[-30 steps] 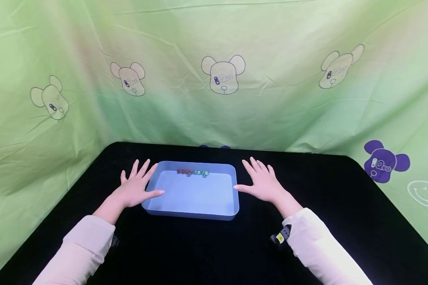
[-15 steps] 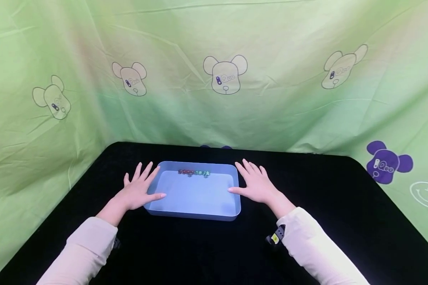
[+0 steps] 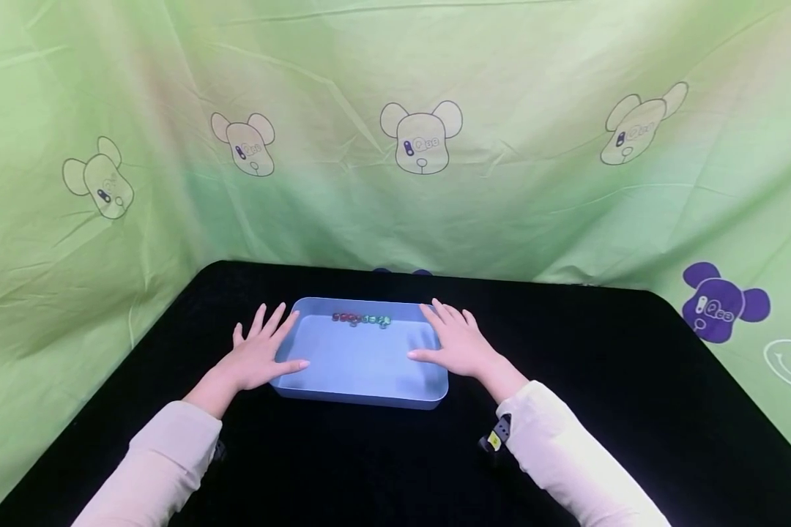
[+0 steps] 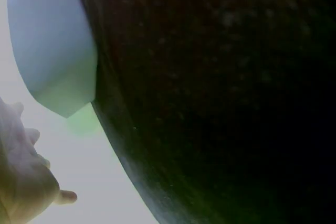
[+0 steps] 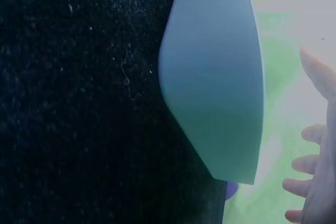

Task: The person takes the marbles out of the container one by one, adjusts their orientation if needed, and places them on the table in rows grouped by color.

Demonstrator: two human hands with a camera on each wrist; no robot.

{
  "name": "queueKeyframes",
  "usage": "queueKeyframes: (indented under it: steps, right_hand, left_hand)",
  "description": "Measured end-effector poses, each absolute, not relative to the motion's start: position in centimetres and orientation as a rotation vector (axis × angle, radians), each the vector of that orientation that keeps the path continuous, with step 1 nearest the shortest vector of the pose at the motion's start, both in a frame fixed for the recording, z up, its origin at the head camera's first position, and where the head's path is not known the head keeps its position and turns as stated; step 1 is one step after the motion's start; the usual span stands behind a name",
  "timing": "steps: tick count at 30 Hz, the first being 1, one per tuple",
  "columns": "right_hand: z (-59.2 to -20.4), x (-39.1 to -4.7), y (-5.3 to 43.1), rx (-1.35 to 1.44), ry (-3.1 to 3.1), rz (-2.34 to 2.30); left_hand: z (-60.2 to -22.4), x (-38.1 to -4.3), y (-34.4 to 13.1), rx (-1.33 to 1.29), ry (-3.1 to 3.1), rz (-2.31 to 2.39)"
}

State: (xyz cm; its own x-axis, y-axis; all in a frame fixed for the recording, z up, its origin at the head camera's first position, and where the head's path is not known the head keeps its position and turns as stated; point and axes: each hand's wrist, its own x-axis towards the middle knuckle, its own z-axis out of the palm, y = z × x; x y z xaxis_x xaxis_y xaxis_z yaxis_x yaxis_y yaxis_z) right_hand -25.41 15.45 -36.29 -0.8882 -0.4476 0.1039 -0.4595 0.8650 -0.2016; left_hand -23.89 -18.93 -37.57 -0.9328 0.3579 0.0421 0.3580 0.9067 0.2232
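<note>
A shallow blue tray point(image 3: 359, 369) lies on the table with a short row of small shiny red pieces point(image 3: 343, 318) and green pieces point(image 3: 376, 320) near its far wall. Over its left side hovers my left hand point(image 3: 253, 360), fingers spread and thumb pointing inward. My right hand point(image 3: 463, 347) is spread the same way across the right side, its thumb overlapping the tray floor in the head view. Neither holds anything. Both wrist views show the tray's outer wall from low down, with the left hand point(image 4: 26, 179) and right hand point(image 5: 317, 166) raised higher than its rim.
A black cloth point(image 3: 600, 366) covers the table under the tray. Behind and at both sides hangs a green curtain point(image 3: 316, 205) printed with bear heads. A strap with a small device point(image 3: 494, 439) sits at the right wrist, below the pale sleeve point(image 3: 567, 446).
My right hand has moved left, from beside the tray to over its right side. The left hand barely shifts. In the head view the whole scene drifts slightly right.
</note>
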Motion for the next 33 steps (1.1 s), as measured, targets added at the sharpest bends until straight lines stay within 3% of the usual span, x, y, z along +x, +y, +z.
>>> queueKeyframes:
  steps: [33]
  right_hand:
    - [-37.2,-26.3,13.1,0.806,-3.001,0.426]
  left_hand:
    - [-38.7,-24.5,-19.3,-0.596,-3.080,-0.406]
